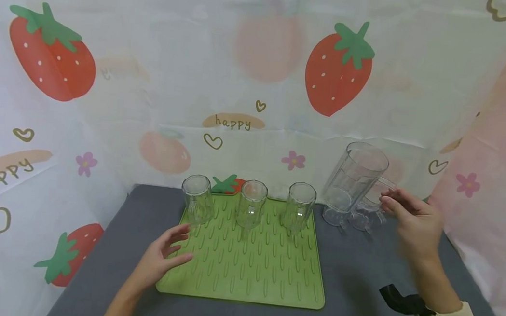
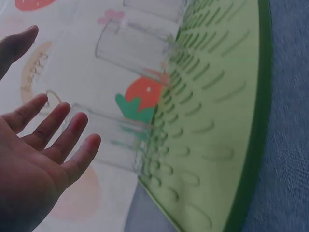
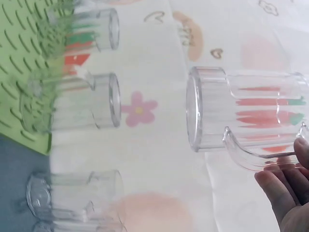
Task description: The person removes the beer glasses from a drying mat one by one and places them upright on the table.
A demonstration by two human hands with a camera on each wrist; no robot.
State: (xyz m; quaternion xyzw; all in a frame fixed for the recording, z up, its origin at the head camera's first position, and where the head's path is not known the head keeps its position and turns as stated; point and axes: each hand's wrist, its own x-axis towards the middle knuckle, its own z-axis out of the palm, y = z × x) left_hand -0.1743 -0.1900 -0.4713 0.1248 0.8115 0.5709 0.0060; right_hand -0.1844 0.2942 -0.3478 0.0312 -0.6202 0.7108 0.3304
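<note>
My right hand (image 1: 418, 226) grips the handle of a clear glass mug (image 1: 356, 176), which is raised and tilted above the right side of the table. In the right wrist view, the thumb and fingers close around the handle of this mug (image 3: 256, 111). My left hand (image 1: 162, 256) hovers over the left edge of a green ribbed mat (image 1: 246, 273), its fingers spread and holding nothing. Three clear mugs stand in a row along the mat's back: a left one (image 1: 197, 203), a middle one (image 1: 251, 206) and a right one (image 1: 299, 209).
More clear mugs (image 1: 362, 220) stand on the dark grey table (image 1: 345, 279) right of the mat, partly hidden behind the raised mug. A white curtain (image 1: 188, 76) with strawberry prints hangs behind the table. A black strap (image 1: 403, 300) is at the right wrist.
</note>
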